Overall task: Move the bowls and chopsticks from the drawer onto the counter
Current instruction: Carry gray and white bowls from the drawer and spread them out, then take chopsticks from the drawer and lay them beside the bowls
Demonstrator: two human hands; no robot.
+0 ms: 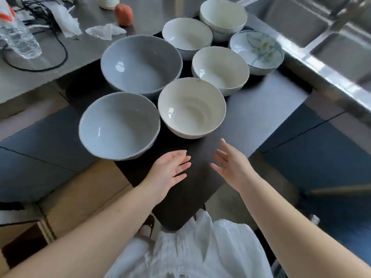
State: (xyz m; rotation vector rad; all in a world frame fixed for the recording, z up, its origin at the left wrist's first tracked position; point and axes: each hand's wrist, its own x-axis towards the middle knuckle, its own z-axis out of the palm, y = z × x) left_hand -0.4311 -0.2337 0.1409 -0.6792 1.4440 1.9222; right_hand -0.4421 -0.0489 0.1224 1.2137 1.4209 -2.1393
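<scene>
- Left hand (170, 167) and right hand (228, 163): both empty, fingers straight and spread, palms turned toward each other, hovering over the bare front part of the dark drawer (180, 197).
- Neither hand touches a bowl.
- Just ahead of the hands, between them: cream bowl (191, 108), upright in the drawer.
- Ahead and left of the left hand: pale blue bowl (119, 125), touching the cream one at the rim.
- Beyond that: large blue bowl (141, 64), then a second cream bowl (220, 70) ahead of the right hand.
- Farthest back in the drawer: white bowl (186, 38), stacked cream bowls (222, 17), and a painted bowl (256, 51) to the right.
- Chopsticks: cannot make any out.
- Counter (90, 47) far left beyond the hands: plastic bottle (18, 37), black cable (50, 63), crumpled tissue (104, 32), orange fruit (123, 14).
- Far right: steel sink (321, 23).
</scene>
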